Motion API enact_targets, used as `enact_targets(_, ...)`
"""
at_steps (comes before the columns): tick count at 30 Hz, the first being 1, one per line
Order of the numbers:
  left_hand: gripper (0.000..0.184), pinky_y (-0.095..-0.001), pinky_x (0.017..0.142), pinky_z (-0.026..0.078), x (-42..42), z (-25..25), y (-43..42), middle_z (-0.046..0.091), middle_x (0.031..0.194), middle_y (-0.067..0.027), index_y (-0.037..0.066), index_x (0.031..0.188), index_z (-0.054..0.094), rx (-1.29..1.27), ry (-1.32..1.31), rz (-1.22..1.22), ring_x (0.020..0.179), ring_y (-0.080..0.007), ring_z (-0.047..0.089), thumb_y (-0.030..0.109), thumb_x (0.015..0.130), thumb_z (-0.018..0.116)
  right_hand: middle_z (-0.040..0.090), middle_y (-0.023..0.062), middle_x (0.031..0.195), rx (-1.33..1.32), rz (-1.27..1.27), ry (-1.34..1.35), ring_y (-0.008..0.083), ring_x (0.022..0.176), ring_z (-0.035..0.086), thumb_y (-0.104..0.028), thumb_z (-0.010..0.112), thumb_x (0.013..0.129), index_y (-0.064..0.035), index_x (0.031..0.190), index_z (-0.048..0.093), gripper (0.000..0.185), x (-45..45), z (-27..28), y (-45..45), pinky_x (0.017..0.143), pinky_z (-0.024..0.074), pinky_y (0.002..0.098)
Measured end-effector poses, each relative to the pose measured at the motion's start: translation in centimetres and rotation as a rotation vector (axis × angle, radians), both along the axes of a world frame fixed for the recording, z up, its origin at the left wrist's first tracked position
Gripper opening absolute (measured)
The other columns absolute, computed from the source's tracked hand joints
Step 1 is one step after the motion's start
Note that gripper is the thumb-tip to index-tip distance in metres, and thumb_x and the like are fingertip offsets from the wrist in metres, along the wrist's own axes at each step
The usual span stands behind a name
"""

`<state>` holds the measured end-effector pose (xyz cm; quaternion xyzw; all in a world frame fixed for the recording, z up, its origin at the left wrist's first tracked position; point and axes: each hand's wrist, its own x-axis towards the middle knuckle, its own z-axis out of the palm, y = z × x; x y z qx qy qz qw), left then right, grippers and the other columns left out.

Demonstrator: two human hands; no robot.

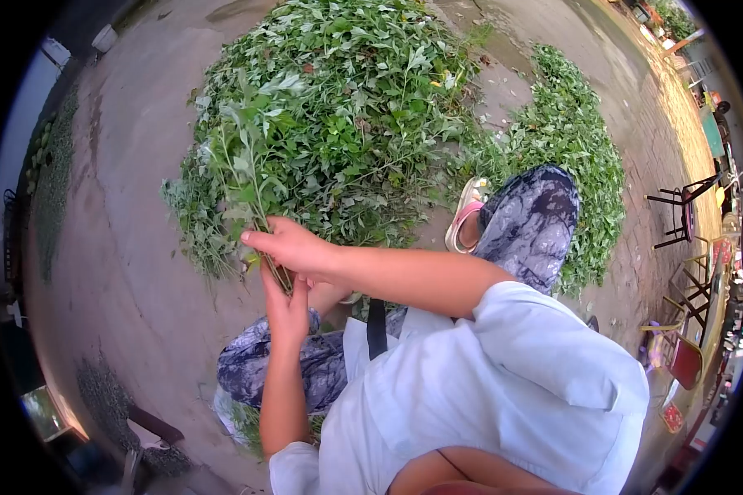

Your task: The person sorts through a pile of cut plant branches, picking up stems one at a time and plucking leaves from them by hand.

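Note:
A small bunch of leafy green stems point(243, 169) stands upright in my hands, leaves at the top and bare stem ends at the bottom. My right hand point(293, 247) is closed round the stems, its thumb pointing left across them. Just below, my left hand point(285, 304) is closed on the lower stem ends; some of its fingers are hidden behind them. Beyond both hands lies a large heap of cut leafy plants point(347, 124) on the ground.
A second leafy pile point(565, 148) lies to the right, beside my bent knee point(528, 214) and sandal point(468, 214). Chairs point(685, 363) stand at the far right. A white bucket point(105, 38) is at the upper left. More greenery point(243, 425) shows behind my left leg.

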<state>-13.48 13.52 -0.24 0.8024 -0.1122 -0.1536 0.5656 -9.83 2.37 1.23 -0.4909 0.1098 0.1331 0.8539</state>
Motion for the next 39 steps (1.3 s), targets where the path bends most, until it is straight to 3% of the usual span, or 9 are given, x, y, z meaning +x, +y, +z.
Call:
enact_targets(4, 0.019, -0.017, 0.038, 0.028, 2.7, -1.0, 0.5, 0.042, 0.064, 0.002, 0.005, 0.104, 0.041, -0.238, 0.284, 0.299, 0.043, -0.0028, 0.035, 0.015, 0.088, 0.042, 0.055, 0.0047, 0.09, 0.027, -0.031, -0.108, 0.0097, 0.073, 0.05, -0.032, 0.055, 0.081, -0.0008, 0.116, 0.041, 0.049, 0.1, -3.7, -1.9, 0.067, 0.0415, 0.0245)
enact_targets(8, 0.015, -0.0171, 0.036, 0.022, 12.9, -2.1, 8.8, 0.037, 0.059, 0.0046, 0.007, 0.098, 0.044, -0.055, 0.003, 0.516, 0.042, -0.0015, 0.03, 0.018, 0.088, 0.045, 0.055, 0.0014, 0.077, -0.052, -0.116, 0.218, 0.0088, 0.067, 0.05, -0.027, 0.053, 0.082, -0.0053, 0.091, 0.054, 0.024, 0.9, -12.9, -8.9, 0.059, 0.0417, 0.0225)
enact_targets(13, 0.05, -0.0274, 0.057, 0.045, 24.3, -5.0, 24.6, 0.057, 0.085, -0.0109, 0.001, 0.119, 0.038, 0.597, -0.332, 0.499, 0.063, -0.0168, 0.055, 0.03, 0.082, 0.054, 0.045, 0.0007, 0.07, -0.028, -0.659, 0.732, 0.0108, 0.055, 0.041, -0.032, 0.056, 0.079, -0.0099, 0.098, 0.046, 0.031, -1.1, -23.7, -15.2, 0.044, 0.0371, 0.0239)
enact_targets(15, 0.059, -0.0344, 0.078, 0.043, 25.6, -6.9, 28.8, 0.054, 0.105, -0.02, -0.001, 0.122, 0.037, 1.544, -0.779, 0.364, 0.088, -0.0275, 0.056, 0.032, 0.078, 0.058, 0.044, 0.0015, 0.077, 0.073, -0.675, 0.77, 0.0114, 0.057, 0.039, -0.034, 0.059, 0.076, -0.011, 0.105, 0.041, 0.041, -0.1, -25.4, -16.7, 0.046, 0.0389, 0.0261)
enact_targets(20, 0.033, -0.0342, 0.08, 0.043, 22.6, -9.5, 12.7, 0.054, 0.105, -0.0188, -0.002, 0.105, 0.053, 0.776, -0.1, -0.07, 0.097, -0.0271, 0.053, 0.02, 0.081, 0.052, 0.044, -0.0001, 0.071, 0.195, -0.619, 0.649, 0.0093, 0.052, 0.04, -0.03, 0.051, 0.083, -0.0088, 0.091, 0.046, 0.023, 2.9, -26.5, -17.6, 0.049, 0.0418, 0.0258)
enact_targets(24, 0.059, -0.0354, 0.095, 0.03, 16.4, -11.0, -2.1, 0.032, 0.131, -0.0136, 0.006, 0.123, 0.038, 0.731, -0.415, -0.509, 0.118, -0.0299, 0.032, 0.024, 0.073, 0.063, 0.045, -0.0014, 0.064, 0.055, -0.6, 0.408, 0.008, 0.05, 0.041, -0.026, 0.039, 0.09, -0.0068, 0.084, 0.049, 0.022, 2.9, -22.8, -17.0, 0.051, 0.0423, 0.024)
enact_targets(29, 0.049, -0.0346, 0.068, 0.044, 12.4, -11.4, -10.3, 0.061, 0.08, -0.0139, 0.003, 0.114, 0.045, 0.543, 0.04, -0.564, 0.072, -0.0289, 0.058, 0.031, 0.077, 0.059, 0.046, -0.0009, 0.065, -0.019, -0.578, 0.257, 0.0073, 0.052, 0.042, -0.026, 0.041, 0.089, -0.0054, 0.084, 0.05, 0.023, 0.8, -17.9, -18.3, 0.051, 0.0393, 0.0218)
enact_targets(37, 0.03, -0.0369, 0.062, 0.041, 7.2, -9.9, -10.4, 0.054, 0.068, -0.0173, -0.002, 0.078, 0.048, 0.36, 0.108, -0.739, 0.066, -0.0317, 0.054, 0.025, 0.088, 0.042, 0.039, -0.0002, 0.062, -0.051, -1.009, 0.132, 0.0106, 0.053, 0.039, -0.024, 0.039, 0.089, -0.0067, 0.077, 0.042, 0.022, -2.4, -14.3, -25.8, 0.052, 0.0385, 0.0252)
enact_targets(39, 0.029, -0.026, 0.041, 0.034, 6.9, -10.0, -8.3, 0.044, 0.054, -0.003, 0.003, 0.072, 0.044, 0.324, 0.255, -0.748, 0.045, -0.0115, 0.042, 0.026, 0.089, 0.04, 0.043, 0.0021, 0.07, -0.253, -1.256, 0.196, 0.0117, 0.064, 0.045, -0.028, 0.036, 0.089, -0.0064, 0.08, 0.043, 0.024, -4.5, -15.4, -31.7, 0.055, 0.042, 0.0278)
